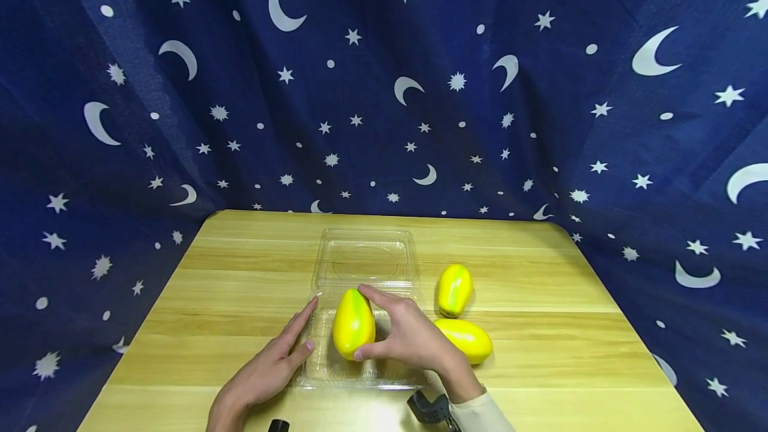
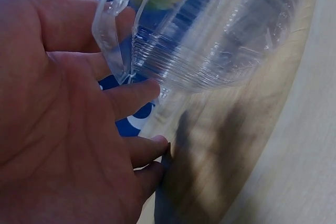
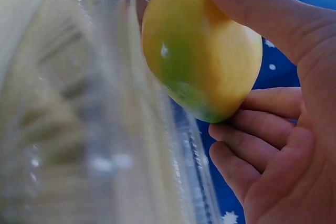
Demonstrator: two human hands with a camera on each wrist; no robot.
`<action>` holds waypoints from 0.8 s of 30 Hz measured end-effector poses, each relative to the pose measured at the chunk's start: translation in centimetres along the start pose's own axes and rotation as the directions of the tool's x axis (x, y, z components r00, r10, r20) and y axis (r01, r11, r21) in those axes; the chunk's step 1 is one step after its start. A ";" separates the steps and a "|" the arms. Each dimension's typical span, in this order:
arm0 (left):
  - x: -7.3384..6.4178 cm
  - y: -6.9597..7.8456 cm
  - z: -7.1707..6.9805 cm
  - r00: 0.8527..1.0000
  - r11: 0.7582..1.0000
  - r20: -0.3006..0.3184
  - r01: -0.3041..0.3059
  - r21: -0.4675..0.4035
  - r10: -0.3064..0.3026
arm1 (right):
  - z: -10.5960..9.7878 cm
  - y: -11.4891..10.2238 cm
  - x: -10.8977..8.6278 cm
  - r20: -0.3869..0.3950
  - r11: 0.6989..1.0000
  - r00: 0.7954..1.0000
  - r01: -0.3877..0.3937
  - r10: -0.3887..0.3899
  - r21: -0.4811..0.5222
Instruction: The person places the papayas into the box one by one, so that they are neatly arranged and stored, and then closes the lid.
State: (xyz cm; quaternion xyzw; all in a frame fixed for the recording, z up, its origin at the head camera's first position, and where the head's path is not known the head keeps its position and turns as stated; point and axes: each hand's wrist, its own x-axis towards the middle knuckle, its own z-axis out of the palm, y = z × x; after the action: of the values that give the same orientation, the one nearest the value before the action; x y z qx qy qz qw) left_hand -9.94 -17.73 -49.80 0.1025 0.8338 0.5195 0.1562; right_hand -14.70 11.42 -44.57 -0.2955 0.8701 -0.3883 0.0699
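A clear plastic clamshell container (image 1: 318, 372) lies on the table with its lid (image 1: 366, 262) folded back. Over the container's base, my right hand (image 1: 414, 339) holds a yellow mango (image 1: 353, 325) with a green streak, thumb at its near end and fingers at its far end. The right wrist view shows the same mango (image 3: 194, 51) in the grip, beside the blurred plastic wall. Along the container's left side rests my left hand (image 1: 270, 365), fingers extended. In the left wrist view its fingers (image 2: 134, 98) touch the clear plastic (image 2: 194, 61).
Two more yellow mangoes lie right of the container: one upper mango (image 1: 455, 290) and one lower mango (image 1: 471, 340), partly behind my right wrist. The wooden table (image 1: 540, 285) ends at a blue curtain (image 1: 372, 85) with moons and stars. A black object (image 1: 279, 425) shows at the front edge.
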 end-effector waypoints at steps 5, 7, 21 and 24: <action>0.0 0.0 0.0 1.000 1.000 0.003 0.003 0.002 -0.003 | 1.2 0.1 0.5 0.034 0.999 0.999 0.021 -0.020 -0.025; 0.0 0.0 0.0 1.000 1.000 0.003 0.003 0.008 -0.003 | 1.6 0.1 0.7 0.050 0.999 0.999 0.020 -0.018 -0.028; 0.1 -0.2 -0.1 1.000 0.999 0.017 0.020 -0.028 -0.019 | 3.5 0.2 1.3 0.110 0.996 0.994 0.019 -0.009 -0.092; 0.1 -0.2 -0.1 1.000 0.999 0.022 0.021 -0.030 -0.020 | 3.8 0.2 1.5 0.112 0.994 0.994 0.026 -0.014 -0.105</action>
State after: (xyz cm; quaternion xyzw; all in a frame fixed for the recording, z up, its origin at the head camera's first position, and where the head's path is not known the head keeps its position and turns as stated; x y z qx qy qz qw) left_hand -10.10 -17.85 -49.96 0.0971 0.8253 0.5291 0.1719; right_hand -14.69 8.30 -47.17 -0.3288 0.8813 -0.3249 0.0982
